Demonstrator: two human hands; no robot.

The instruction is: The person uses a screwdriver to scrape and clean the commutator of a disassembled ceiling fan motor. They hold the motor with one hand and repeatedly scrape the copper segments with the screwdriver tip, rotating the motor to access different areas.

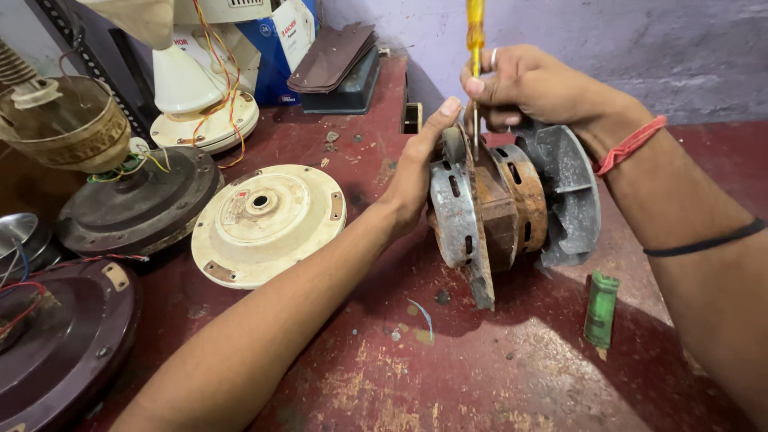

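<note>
A rusty motor (500, 210) with grey end plates and a grey fan wheel stands on edge on the red worktable (448, 376). My left hand (416, 172) grips its near end plate from the left, thumb up along the rim. My right hand (532, 84) holds a yellow-handled screwdriver (475, 48) upright. The screwdriver's shaft goes down into the gap between the plate and the rusty core. A red thread and a black band circle my right forearm.
A cream fan cover (268, 224) lies left of the motor. A dark motor housing (136, 204), a maroon cover (60, 340) and a white fan base (200, 96) crowd the left side. A small green object (600, 308) lies to the right. A black box (344, 80) sits at the back.
</note>
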